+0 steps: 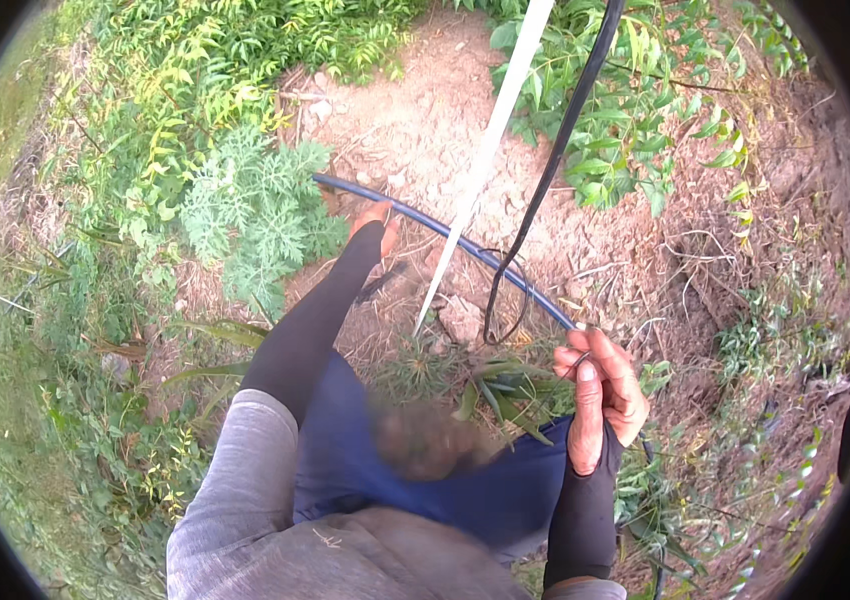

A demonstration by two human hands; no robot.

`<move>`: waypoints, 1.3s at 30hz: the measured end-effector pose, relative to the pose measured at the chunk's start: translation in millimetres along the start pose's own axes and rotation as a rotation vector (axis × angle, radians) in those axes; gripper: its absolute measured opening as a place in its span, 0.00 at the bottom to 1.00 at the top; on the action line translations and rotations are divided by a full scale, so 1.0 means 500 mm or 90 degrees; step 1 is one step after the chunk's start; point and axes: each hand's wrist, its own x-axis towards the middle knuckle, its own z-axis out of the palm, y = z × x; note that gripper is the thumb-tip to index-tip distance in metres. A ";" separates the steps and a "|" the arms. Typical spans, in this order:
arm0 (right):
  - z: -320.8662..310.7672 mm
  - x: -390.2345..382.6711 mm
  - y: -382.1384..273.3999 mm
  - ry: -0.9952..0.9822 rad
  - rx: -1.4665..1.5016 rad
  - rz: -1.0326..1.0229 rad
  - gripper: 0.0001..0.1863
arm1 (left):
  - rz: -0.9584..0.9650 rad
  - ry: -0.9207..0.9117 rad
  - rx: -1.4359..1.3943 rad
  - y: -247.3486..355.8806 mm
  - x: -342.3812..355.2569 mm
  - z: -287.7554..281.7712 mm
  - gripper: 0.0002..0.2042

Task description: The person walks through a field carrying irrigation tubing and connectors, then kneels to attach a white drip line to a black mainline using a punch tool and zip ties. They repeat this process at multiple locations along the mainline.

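Note:
A dark blue hose (442, 229) runs slantwise above the ground from the leafy plant at the left toward my right hand (605, 395). My left hand (377, 224) is closed on the hose near its far left part; the sleeve and wrist hide some of its fingers. Thumb and fingers of my right hand pinch a thin black wire (583, 359) close to the hose, beside the fingertips. A black strap (557, 150) hangs down from above and passes the hose with a loop at its lower end. Left of it, a long white strip (493, 140) crosses in front of the hose.
A feathery pale-green plant (255, 210) stands beside my left arm. Leafy branches (615, 130) hang at the far right, above bare reddish soil (385, 120). A spiky long-leaved plant (515, 395) grows between my knees, and a stone (461, 320) lies below the hose.

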 end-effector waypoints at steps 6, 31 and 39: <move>-0.022 0.135 -0.074 0.008 -0.011 -0.124 0.08 | 0.285 -0.037 -0.388 0.376 -0.050 -0.290 0.15; 0.151 0.325 -0.269 0.128 -0.183 -0.640 0.08 | 0.472 -0.367 -0.748 0.709 -0.175 -0.484 0.16; 0.169 0.320 -0.275 0.133 -0.252 -0.690 0.11 | 0.500 -0.201 -0.819 0.708 -0.204 -0.455 0.12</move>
